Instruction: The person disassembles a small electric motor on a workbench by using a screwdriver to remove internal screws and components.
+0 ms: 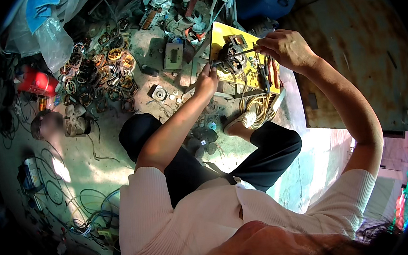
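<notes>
On a yellow board (252,74) ahead of me sits a dark, opened motor part (235,63) with a round metal frame. My right hand (286,49) reaches in from the right, its fingers closed on the end of a thin metal rod (247,52). The rod runs leftward across the motor part; whether it is a screwdriver I cannot tell. At the board's left edge my left hand (206,82) is closed at the motor part's left side, by a small dark piece (215,63). What its fingers grip is mostly hidden.
Several tools (272,73) lie along the board's right side, with coiled yellowish cable (259,105) below. Many copper-wound motor parts (108,68) are piled on the floor at left, near a red container (39,83). A rusty metal panel (351,53) stands at right. Loose wires (84,218) lie lower left.
</notes>
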{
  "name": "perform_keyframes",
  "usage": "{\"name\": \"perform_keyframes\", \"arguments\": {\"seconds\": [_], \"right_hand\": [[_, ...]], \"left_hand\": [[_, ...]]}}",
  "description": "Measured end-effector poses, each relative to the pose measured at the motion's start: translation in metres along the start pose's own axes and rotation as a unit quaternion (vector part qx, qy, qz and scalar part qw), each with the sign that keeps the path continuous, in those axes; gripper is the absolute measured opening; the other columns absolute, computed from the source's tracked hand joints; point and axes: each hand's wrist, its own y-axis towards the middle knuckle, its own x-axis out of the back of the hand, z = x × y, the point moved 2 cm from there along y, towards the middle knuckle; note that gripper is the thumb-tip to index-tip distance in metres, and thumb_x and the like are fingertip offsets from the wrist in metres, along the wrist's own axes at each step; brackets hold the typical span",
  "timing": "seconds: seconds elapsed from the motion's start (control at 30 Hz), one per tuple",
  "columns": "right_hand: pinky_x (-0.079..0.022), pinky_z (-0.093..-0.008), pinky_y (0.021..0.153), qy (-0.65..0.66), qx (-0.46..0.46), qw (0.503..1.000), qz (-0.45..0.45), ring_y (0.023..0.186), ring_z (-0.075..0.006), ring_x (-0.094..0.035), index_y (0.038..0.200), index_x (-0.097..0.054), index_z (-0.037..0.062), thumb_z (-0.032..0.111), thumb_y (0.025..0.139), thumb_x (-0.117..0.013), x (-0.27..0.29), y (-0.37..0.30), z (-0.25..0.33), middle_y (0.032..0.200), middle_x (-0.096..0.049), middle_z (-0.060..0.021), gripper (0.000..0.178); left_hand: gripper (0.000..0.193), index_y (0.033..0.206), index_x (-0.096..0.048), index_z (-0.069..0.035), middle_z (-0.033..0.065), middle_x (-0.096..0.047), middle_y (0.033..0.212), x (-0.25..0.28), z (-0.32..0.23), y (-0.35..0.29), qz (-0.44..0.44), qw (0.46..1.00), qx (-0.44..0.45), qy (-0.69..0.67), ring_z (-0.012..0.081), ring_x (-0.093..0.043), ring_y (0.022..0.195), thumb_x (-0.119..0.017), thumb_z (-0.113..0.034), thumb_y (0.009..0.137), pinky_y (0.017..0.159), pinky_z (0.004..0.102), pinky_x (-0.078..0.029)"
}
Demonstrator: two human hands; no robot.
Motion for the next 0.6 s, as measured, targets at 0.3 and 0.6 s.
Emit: {"name": "perform_keyframes", "arguments": {"seconds": [0.3,0.6], "right_hand": [[-0.055,-0.0312,0.074,0.227,-0.222,0.948,0.022,0.078,-0.0200,-0.067,0.112,-0.066,0.0053,0.030,0.085,-0.069,0.007,0.008,0.002,0.089,-0.070,-0.0090,0.036],[-0.050,-0.0373,0.066,0.199,-0.279,0.925,0.163,0.066,-0.0268,-0.064,0.094,-0.076,0.0123,0.036,0.090,-0.062,-0.005,0.008,-0.016,0.078,-0.070,-0.0128,0.028]], "left_hand": [[0.027,0.120,-0.053,-0.008,0.0003,-0.053,0.069,0.000,-0.005,-0.005,0.004,0.999,0.004,-0.032,0.0094,-0.044,0.056,-0.043,-0.026,0.102,0.051,0.0274,-0.037],[0.026,0.115,-0.055,-0.005,-0.0001,-0.051,0.065,-0.002,-0.016,-0.011,0.014,0.998,0.005,-0.065,0.0104,-0.045,0.056,-0.045,-0.024,0.102,0.052,0.0294,-0.038]]}}
